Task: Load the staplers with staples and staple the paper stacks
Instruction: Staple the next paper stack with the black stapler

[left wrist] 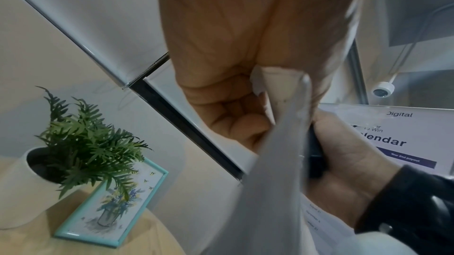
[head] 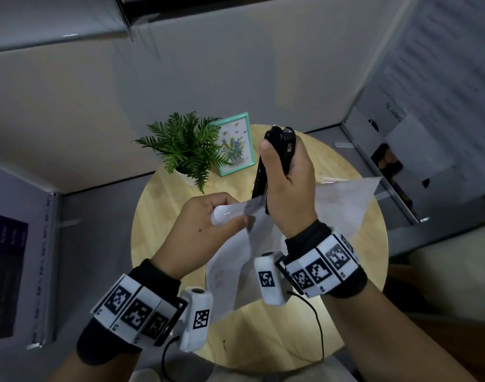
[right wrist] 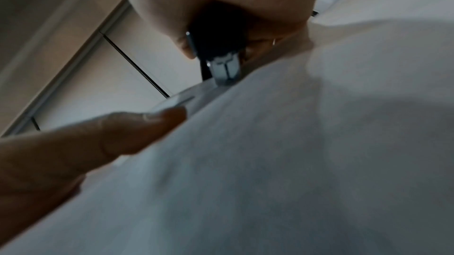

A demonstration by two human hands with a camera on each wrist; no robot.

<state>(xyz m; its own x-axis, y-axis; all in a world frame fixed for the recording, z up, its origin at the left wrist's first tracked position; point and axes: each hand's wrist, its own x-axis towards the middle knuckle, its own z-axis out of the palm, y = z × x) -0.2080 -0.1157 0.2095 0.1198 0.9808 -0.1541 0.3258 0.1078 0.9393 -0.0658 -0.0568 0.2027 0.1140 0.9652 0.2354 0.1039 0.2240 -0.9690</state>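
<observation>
Head view is showing the right hand (head: 286, 177) gripping the black stapler (head: 277, 155) over the paper stack (head: 343, 199) corner the left hand (head: 205, 224) is pinching above the tabletop (head: 158, 216), likely needing a squeeze next.

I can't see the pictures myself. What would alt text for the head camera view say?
Above a round wooden table, a person's right hand grips a black stapler upright, its lower end at the edge of a paper stack that the left hand pinches. A potted fern and a teal picture frame stand behind.
</observation>
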